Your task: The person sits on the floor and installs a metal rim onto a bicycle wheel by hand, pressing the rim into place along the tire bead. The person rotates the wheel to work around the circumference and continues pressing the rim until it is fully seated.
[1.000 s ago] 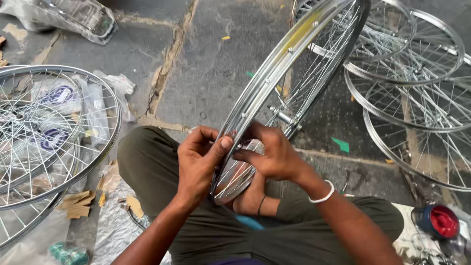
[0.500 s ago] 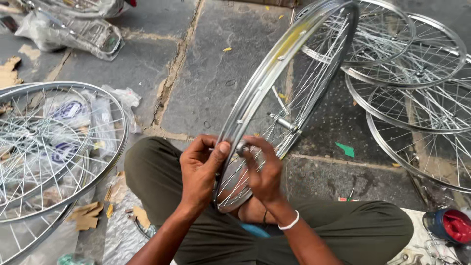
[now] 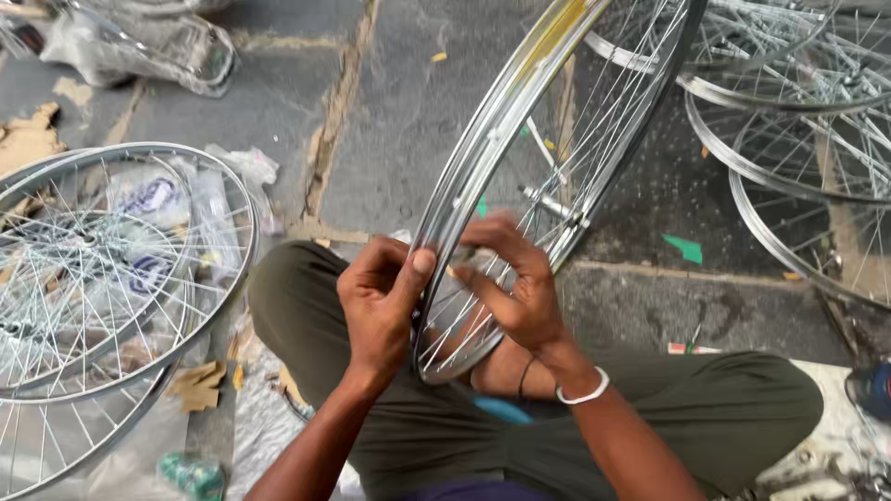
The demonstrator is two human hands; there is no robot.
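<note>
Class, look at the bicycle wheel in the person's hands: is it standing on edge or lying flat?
On edge. The wheel rises tilted from the lap, left hand and right hand gripping its lower rim.

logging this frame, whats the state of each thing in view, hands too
left hand: thumb pressed on the rim, grip shut
right hand: fingers pinched at the rim and spokes, grip shut
held wheel: upright on edge, tilted, lower end in the lap
wheels on the left: lying flat, stacked
wheels on the right: lying flat, overlapping
stone floor: littered with scraps
</note>
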